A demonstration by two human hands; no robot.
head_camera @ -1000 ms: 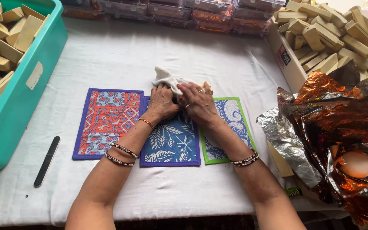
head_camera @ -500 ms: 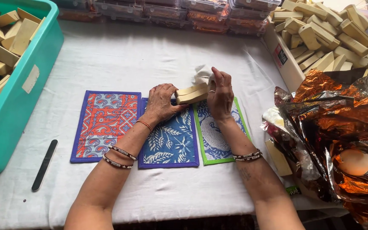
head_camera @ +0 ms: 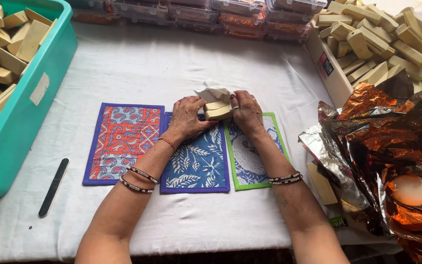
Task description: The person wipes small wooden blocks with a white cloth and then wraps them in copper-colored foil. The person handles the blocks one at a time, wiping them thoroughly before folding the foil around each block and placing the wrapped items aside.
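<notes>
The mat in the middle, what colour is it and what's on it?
The middle mat is blue with white leaf prints and a purple border, seen in the head view.

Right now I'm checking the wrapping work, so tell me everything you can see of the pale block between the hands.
The pale block is cream-coloured, rectangular and looks waxy, like soap. It is held just above the blue leaf-print mat, long side across. The left hand and right hand grip its ends. Crumpled white paper sits against its top, partly unwrapped.

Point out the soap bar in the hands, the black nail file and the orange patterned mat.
soap bar (head_camera: 218,111), head view, its front face.
black nail file (head_camera: 53,187), head view, mid-length.
orange patterned mat (head_camera: 122,142), head view, its centre.
</notes>
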